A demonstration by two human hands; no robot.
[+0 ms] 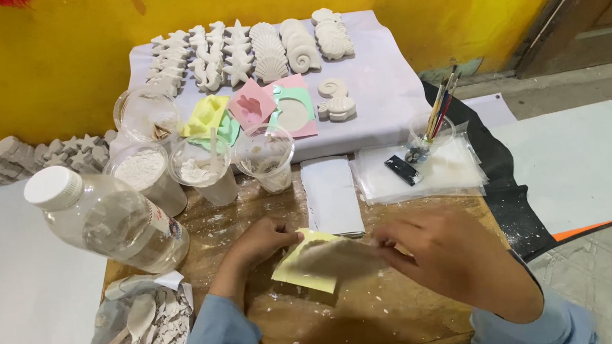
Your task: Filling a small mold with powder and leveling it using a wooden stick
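Note:
Both of my hands hold a yellow silicone mould [306, 270] just above the wooden board [376, 319]. My left hand [260, 242] grips its left edge with the fingers curled over the rim. My right hand [447, 255] covers the right side of the mould and is blurred by motion. A pale plaster piece [338, 253] shows in the mould between the hands. Blue sleeves cover both wrists.
Plastic cups of white powder and paste [204, 169] and a clear bottle [110, 220] stand to the left. White sea-shape casts [267, 47] lie on a cloth behind coloured moulds [253, 105]. A cup of brushes [437, 122] stands right; a bag with a spoon [143, 323] lies lower left.

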